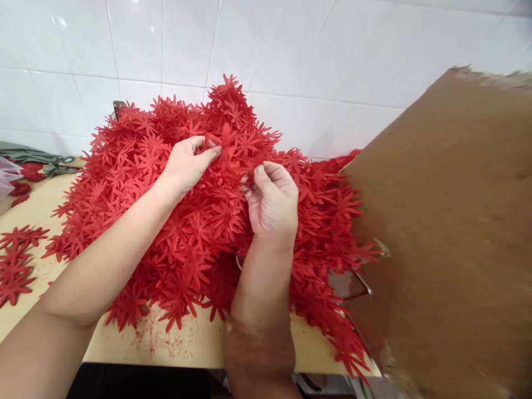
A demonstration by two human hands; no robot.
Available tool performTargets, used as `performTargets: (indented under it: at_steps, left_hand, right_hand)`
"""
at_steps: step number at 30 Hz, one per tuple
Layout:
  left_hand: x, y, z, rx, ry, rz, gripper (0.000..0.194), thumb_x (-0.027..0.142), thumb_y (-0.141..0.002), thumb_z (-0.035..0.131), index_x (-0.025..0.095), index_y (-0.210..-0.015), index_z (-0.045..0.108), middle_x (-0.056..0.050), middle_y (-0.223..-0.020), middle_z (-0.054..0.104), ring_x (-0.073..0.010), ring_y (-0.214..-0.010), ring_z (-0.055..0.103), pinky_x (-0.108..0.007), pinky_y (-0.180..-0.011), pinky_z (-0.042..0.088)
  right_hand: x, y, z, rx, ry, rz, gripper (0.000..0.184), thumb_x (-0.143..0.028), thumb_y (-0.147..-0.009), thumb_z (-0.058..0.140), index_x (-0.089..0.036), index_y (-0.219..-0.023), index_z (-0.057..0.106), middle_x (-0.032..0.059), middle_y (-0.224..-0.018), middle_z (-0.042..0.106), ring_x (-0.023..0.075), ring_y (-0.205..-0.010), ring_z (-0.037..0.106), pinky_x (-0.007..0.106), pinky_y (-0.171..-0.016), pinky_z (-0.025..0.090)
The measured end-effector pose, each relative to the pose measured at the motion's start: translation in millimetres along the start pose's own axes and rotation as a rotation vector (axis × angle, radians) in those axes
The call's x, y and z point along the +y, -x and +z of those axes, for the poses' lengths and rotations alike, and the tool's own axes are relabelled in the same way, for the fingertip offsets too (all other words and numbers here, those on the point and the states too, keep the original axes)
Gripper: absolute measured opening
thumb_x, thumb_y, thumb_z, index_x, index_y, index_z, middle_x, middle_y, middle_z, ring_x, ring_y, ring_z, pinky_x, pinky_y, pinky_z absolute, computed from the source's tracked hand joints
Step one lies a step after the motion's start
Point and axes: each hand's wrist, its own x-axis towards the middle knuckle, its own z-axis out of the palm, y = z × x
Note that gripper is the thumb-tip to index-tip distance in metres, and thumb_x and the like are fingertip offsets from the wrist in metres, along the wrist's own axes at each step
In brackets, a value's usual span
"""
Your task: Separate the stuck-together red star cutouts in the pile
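A big heap of red star-shaped fabric flowers (pixel 174 221) covers much of the table in front of me. Over its upper middle, my left hand (pixel 187 163) pinches a petal of one red flower (pixel 226 147) between thumb and fingertips. Lower and to the right, my right hand (pixel 272 194) has its fingers curled, with thumb and forefinger pressed together at the flower's lower edge. A small dark red bit shows at those fingertips, and the flower between the hands is slightly blurred.
A large brown cardboard sheet (pixel 449 233) stands at the right. Loose red flowers (pixel 16 266) lie at the left on the pale table (pixel 199 343). Behind is a white tiled wall (pixel 332 55). Green cloth (pixel 33 152) lies at the far left, and a bent metal wire (pixel 361 285) sticks out near the cardboard.
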Motion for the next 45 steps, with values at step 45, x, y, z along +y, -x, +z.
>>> performTargets:
  at_steps: [45]
  left_hand:
    - [-10,4,-2.4,-0.035,-0.404,0.182,0.028,0.018,-0.076,0.056,0.014,-0.102,0.065,0.001,-0.074,0.058,-0.0088,-0.064,0.045,-0.024,-0.072,0.039]
  right_hand:
    - [-1,5,13,0.117,0.181,-0.036,0.042,-0.051,-0.069,0.065,-0.018,-0.054,0.045,-0.0081,-0.044,0.041,0.0028,-0.041,0.031,0.019,-0.040,0.025]
